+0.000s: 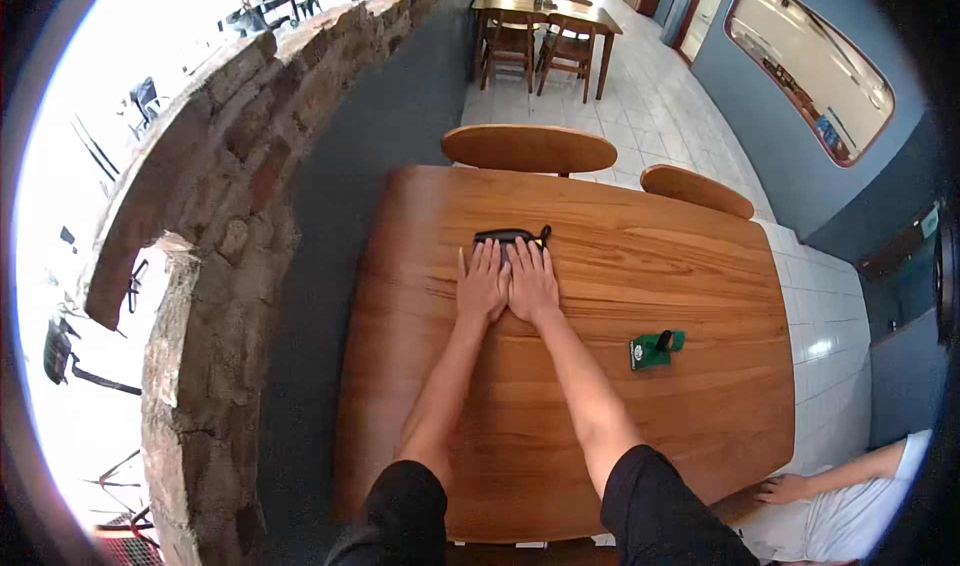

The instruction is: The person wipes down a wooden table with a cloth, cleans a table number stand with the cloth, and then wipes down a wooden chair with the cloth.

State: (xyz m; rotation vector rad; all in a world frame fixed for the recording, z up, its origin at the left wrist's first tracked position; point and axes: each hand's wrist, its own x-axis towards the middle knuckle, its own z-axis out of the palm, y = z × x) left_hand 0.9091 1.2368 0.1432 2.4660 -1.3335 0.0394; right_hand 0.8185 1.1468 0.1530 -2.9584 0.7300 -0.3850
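A small black case or pouch (508,234) with a yellow bit and a loop at its right end lies on the wooden table (600,426). My left hand (483,284) rests palm down, its fingers stretched forward onto the near side of the black item. Beside it, touching along the thumbs, my right hand (533,284) lies flat in the same way with its fingertips on the item. Neither hand is wrapped around it. The fingers cover its near part, so its exact kind does not show.
A green box-like holder (650,352) with a dark object on it stands right of my hands. Wooden chairs (530,149) line the table's far edge. A rough brick-topped wall (225,256) runs along the left. Another person's hand (785,488) is at the lower right.
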